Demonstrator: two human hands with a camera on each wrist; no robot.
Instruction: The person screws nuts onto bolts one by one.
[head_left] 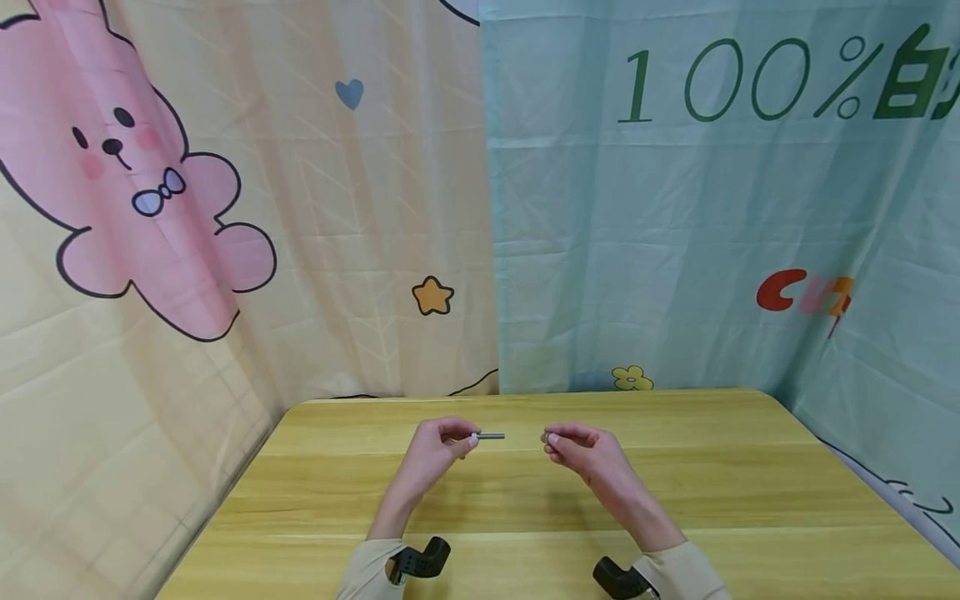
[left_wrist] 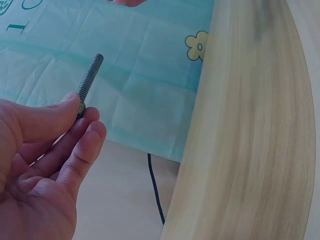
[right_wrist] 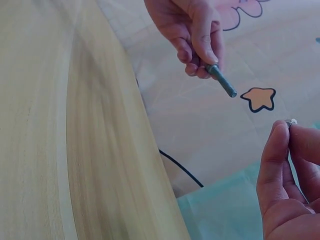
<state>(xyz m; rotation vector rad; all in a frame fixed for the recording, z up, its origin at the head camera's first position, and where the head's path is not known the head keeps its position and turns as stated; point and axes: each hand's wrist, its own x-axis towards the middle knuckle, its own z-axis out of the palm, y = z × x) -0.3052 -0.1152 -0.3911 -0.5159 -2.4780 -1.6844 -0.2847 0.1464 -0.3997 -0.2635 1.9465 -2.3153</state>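
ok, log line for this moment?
left hand: pinches bolt by head end | right hand: pinches small metal part, mostly hidden | bolt, part: apart | both hands: above table

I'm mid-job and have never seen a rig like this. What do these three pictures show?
There's no machine: a person does the work, barehanded. The wide picture comes from a camera on the head, looking forward and down; the close ones come from a black wrist camera on each arm. The left grip, meaning the left hand, pinches a threaded bolt by one end, pointing it toward the right grip. That one pinches a small metal piece, mostly hidden, perhaps a nut. The two parts are apart, held above a wood-grain table.
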